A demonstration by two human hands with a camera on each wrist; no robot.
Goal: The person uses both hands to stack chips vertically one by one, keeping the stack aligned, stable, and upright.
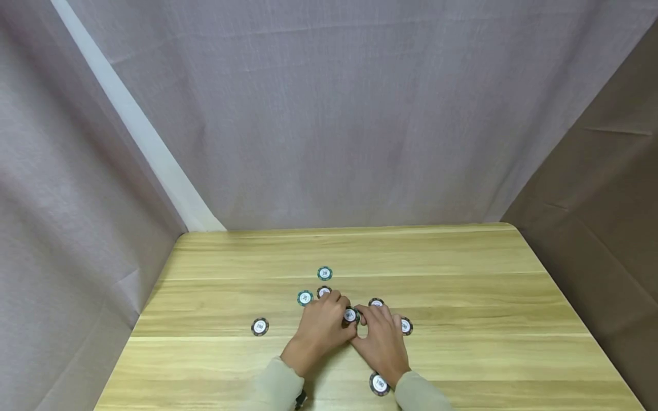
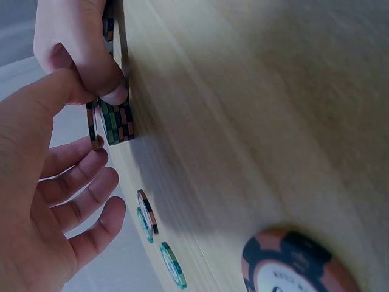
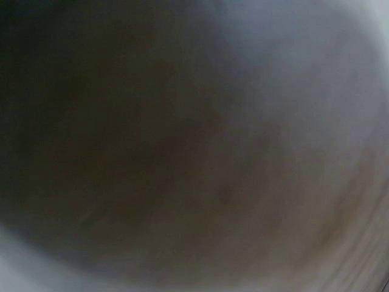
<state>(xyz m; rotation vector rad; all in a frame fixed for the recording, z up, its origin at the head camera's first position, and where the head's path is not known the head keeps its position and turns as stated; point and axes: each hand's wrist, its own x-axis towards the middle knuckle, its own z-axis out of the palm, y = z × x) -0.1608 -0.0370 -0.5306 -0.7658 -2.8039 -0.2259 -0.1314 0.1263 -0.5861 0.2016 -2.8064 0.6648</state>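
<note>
Both hands meet over a stack of poker chips (image 2: 117, 123) with green-and-black and orange-and-black edges. My left hand (image 1: 323, 322) pinches one thin poker chip (image 2: 92, 123) by its edges, between thumb and forefinger; its other fingers are loosely bent. That chip is held just above the stack, with a narrow gap between them. My right hand (image 1: 382, 342) grips the stack from the side, its thumb on the stack's near side in the left wrist view. In the head view a white-centred chip face (image 1: 350, 315) shows between the hands. The right wrist view is dark and blurred.
Loose chips lie flat around the hands: a green 20 chip (image 1: 325, 273), another green chip (image 1: 305, 297), and dark chips to the left (image 1: 260, 326), right (image 1: 406, 326) and by the right wrist (image 1: 379, 384). The wooden table (image 1: 488, 285) backs onto a grey curtain (image 1: 329, 114).
</note>
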